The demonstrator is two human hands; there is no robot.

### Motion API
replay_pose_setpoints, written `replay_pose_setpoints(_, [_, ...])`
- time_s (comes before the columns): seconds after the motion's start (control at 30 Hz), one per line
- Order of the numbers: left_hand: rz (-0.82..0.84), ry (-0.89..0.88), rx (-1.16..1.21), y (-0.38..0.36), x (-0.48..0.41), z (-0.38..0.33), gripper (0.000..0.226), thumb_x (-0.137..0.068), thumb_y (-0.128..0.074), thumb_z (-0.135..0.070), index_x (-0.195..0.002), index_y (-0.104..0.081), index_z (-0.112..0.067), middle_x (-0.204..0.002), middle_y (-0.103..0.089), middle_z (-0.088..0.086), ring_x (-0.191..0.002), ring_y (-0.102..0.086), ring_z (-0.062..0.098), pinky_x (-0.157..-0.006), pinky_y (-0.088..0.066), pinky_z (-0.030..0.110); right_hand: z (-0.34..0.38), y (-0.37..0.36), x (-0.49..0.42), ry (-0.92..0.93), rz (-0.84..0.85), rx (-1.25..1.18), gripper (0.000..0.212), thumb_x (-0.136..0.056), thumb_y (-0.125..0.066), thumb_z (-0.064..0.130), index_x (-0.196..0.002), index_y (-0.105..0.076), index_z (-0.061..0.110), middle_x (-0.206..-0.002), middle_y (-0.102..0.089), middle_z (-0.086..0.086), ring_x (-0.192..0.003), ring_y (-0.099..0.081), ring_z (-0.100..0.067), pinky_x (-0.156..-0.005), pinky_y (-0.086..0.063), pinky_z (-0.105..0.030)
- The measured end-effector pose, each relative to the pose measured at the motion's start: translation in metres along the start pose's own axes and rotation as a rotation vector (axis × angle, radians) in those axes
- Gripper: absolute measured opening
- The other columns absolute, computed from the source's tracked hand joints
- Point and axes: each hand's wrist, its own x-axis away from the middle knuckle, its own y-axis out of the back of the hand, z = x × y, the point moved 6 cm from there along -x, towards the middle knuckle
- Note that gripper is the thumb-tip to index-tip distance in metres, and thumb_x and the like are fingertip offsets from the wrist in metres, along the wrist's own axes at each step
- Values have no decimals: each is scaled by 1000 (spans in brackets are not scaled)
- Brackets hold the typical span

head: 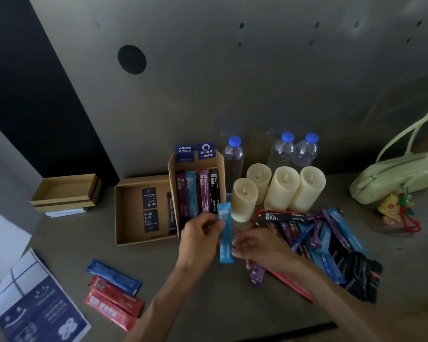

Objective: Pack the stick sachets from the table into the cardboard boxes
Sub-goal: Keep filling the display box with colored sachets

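Two forearms reach in from the bottom edge over the table (pixel 208 307). The left hand (pixel 200 235) pinches a light blue stick sachet (pixel 225 233) near its upper end, between thumb and fingertips, holding it lengthwise just in front of the narrow cardboard box (pixel 172 174). A row of sachets (pixel 195 193) already lies side by side in that box. The right hand (pixel 260 248) hovers with curled fingers at the sachet's lower part and over the loose pile of sachets (pixel 331 238). A purple sachet (pixel 257 275) pokes out beneath it, but whether this hand grips anything cannot be told. The held sachet looks light, thin and slick, probably a foil film with powder inside, so it should bend in the middle and slide if squeezed there. The flat sealed ends likely give the surest hold, and a second fingertip low down would keep it straight while it goes into the gap. A wider flat box (pixel 131 218) beside the narrow one holds only a few dark packets. More red and blue sachets (pixel 114 292) lie near the left forearm, well apart from the pile. Candles (pixel 282 188) stand close behind the pile and could be knocked.
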Motion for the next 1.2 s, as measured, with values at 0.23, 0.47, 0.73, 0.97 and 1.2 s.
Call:
replay_pose_setpoints(0.23, [-253,-12,-136,22,-47,-22,7,-101,-52,-18,-99,-59,-18,-103,-66,0,-88,-65,11,-65,-52,19,-20,10,5,-60,-60,185,12,-88,-76,28,-94,-72,18,-84,-77,2,-58,-69,-7,-62,-53,-15])
replay_pose_setpoints(0.47, [-239,87,-194,5,-86,-14,17,-102,-49,-14,-114,-60,-8,-118,-64,10,-107,-64,24,-76,-48,26,-36,21,9,-66,-77,203,3,-88,-73,16,-85,-72,17,-81,-76,-4,-58,-70,-9,-63,-55,-21])
replay_pose_setpoints(0.73, [-248,97,-242,3,-92,6,17,-100,-50,-10,-113,-60,-7,-114,-66,12,-104,-65,25,-76,-49,28,-38,25,12,-88,-87,184,4,-89,-70,14,-88,-73,15,-85,-77,-1,-61,-69,-6,-63,-53,-17])
replay_pose_setpoints(0.97, [-295,-50,-299,6,-87,3,20,-94,-56,-2,-114,-56,-8,-112,-66,10,-103,-66,26,-82,-55,33,-40,30,3,-80,-75,224,6,-88,-70,15,-85,-72,19,-82,-76,-1,-61,-70,-9,-64,-55,-20])
replay_pose_setpoints(1.2, [-171,-116,-603,-6,-74,6,28,-94,-54,-4,-122,-55,-7,-123,-57,10,-100,-66,36,-82,-58,47,-38,55,3,-60,-141,266,9,-89,-70,11,-84,-72,19,-80,-76,0,-62,-69,-7,-64,-56,-27])
